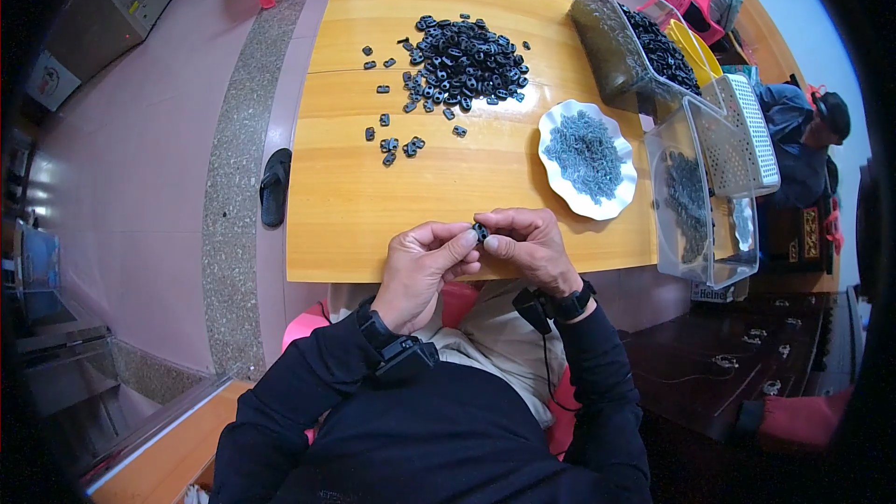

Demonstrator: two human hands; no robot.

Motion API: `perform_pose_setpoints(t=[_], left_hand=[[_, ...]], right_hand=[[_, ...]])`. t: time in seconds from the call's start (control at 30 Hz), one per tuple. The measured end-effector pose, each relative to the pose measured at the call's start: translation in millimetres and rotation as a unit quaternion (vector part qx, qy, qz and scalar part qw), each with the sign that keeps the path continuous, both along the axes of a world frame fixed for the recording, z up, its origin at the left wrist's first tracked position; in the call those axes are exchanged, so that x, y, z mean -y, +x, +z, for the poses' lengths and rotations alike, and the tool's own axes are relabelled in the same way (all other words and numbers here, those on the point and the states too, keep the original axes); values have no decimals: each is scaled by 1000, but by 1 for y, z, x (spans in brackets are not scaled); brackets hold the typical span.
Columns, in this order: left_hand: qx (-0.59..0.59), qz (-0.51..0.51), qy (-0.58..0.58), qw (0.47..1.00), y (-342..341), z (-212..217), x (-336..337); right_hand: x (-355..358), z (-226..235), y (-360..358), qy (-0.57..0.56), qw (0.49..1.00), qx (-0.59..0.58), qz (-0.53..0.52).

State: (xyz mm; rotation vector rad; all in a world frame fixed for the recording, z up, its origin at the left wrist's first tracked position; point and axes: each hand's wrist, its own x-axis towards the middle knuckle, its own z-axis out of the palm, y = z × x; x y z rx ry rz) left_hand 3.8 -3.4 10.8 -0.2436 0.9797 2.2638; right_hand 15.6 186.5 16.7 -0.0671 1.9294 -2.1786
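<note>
Just above the table's near edge, my left hand [422,266] and my right hand [532,248] meet, thumbs and forefingers pinching one small black plastic cord lock [481,231] between them. Part of it is covered by the fingertips. Farther off on the table lies a heap of similar black two-holed cord locks [467,61], with several loose ones [390,145] scattered to its left and front. To the right of my hands, a white scalloped plate [551,161] bears a pile of tiny grey metal pieces that look like springs [590,157].
Clear plastic bins [686,252] with dark parts line the right side of the yellow wooden table [355,215], beside a white perforated basket [742,131] and a yellow tub [693,51]. Other people [803,135] sit beyond. A black slipper [275,189] lies on the floor at left.
</note>
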Motion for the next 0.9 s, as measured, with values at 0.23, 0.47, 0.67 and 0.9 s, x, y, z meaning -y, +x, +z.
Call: perform_pose_setpoints(t=[0.23,0.47,0.67,0.9], left_hand=[[0,-14,7,1000,0,2,1],[-6,-17,11,1000,-1,4,0],[-25,-24,25,999,-4,0,-1],[-31,-5,10,999,-2,7,-3]], right_hand=[[-2,1,2,-15,1000,-5,5],[3,5,4,-67,998,5,4],[6,6,2,-20,1000,4,5],[8,7,5,-70,997,11,-1]])
